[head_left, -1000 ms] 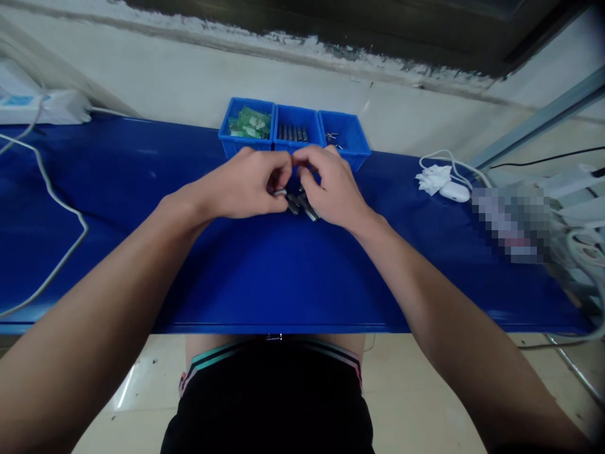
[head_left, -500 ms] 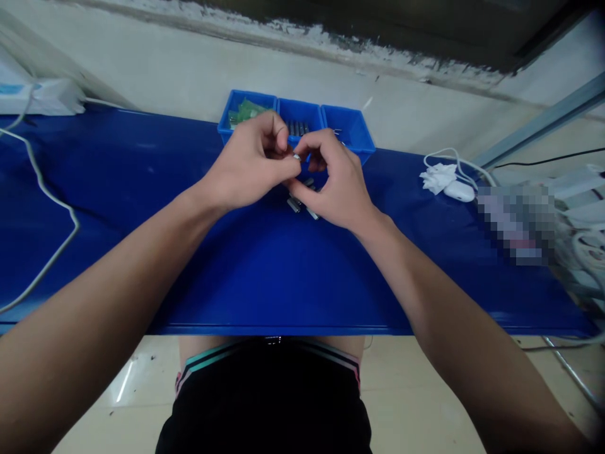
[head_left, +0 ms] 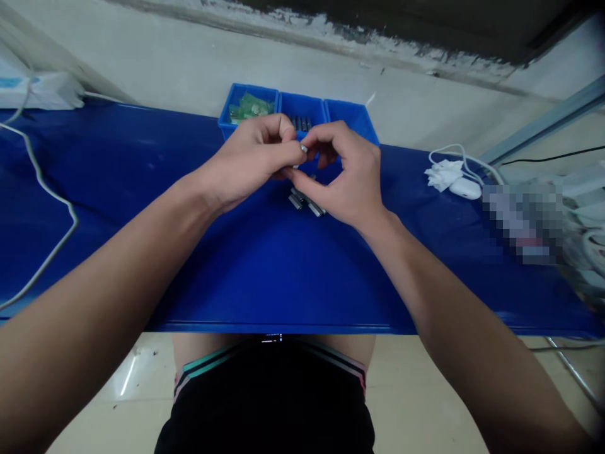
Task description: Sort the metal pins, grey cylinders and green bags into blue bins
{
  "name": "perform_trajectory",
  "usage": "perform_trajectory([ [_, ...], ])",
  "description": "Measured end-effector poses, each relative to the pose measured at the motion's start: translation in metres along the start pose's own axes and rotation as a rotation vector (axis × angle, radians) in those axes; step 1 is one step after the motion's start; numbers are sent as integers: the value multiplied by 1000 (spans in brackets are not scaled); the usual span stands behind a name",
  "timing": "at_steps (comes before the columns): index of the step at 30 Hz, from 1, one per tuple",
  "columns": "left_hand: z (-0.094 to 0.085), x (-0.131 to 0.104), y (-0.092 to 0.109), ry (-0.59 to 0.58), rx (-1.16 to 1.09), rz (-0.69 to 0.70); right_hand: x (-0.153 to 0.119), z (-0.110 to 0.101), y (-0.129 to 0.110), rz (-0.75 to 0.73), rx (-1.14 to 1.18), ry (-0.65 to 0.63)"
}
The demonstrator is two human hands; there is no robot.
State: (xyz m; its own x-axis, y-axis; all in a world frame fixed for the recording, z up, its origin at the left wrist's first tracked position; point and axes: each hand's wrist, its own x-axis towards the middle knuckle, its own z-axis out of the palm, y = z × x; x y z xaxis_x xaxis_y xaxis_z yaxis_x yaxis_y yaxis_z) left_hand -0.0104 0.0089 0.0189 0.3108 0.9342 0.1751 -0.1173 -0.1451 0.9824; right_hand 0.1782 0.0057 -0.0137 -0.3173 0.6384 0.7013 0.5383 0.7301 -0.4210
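My left hand is closed in a pinch on a small silvery metal piece, which shows only at the thumb tip. Close against it, my right hand curves inward, its thumb and index finger reaching the same spot. The right fingertips are partly hidden, so what they grip is unclear. Below the hands, several short grey metal bars lie loose on the blue table. Behind the hands, the middle blue bin holds a row of similar grey pieces.
The left blue bin contains green plastic packets. A third blue bin adjoins on the right. Crumpled tissue and a white plastic case lie at right with cables. A white cable runs along the left side.
Both hands have shifted slightly to the right, still fingertip to fingertip. The right hand's index finger is arched a little higher. More of the loose bars is visible below.
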Motion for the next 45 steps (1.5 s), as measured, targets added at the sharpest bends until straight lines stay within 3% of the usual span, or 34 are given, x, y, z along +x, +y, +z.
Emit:
perform_trajectory([
  [5, -2, -2, 5, -51, -19, -65, -1, -3, -4, 21, 50, -25],
  [16, -7, -7, 13, -281, -193, -172, -3, -6, -22, 133, 85, -26],
  [26, -6, -13, 18, -340, -316, -172, -1, -12, -36, 181, 122, -39],
  [32, -4, -12, 17, -239, -322, -123, 1, -15, -32, 169, 138, -3],
  [36, -2, -10, 16, -230, -302, -116, 3, -16, -29, 191, 146, -34],
  [45, -1, -5, 10, -82, -156, -141, 3, -13, -13, 157, 233, -91],
])
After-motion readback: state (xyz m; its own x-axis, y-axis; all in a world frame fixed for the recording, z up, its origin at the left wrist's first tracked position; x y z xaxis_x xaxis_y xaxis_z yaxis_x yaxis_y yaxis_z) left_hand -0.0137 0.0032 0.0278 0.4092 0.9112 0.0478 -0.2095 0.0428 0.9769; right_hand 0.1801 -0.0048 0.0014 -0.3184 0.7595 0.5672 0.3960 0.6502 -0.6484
